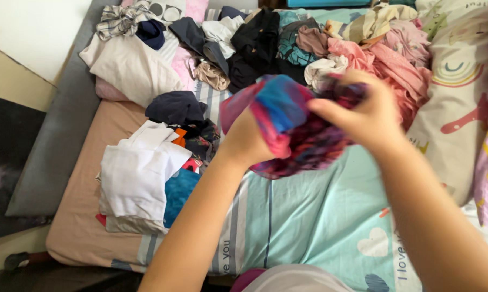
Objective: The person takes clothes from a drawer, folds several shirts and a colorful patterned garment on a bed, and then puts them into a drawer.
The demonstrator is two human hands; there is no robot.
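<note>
Pink-and-blue patterned cloth (303, 130) hangs bunched between my hands above the bed (309, 216); my left hand (246, 141) clutches its near-left edge, my right hand (365, 111) pinches the top right.

Both hands, left (246, 141) and right (363, 116), clutch a pink-blue cloth (292, 121) above the bed (309, 216).
</note>
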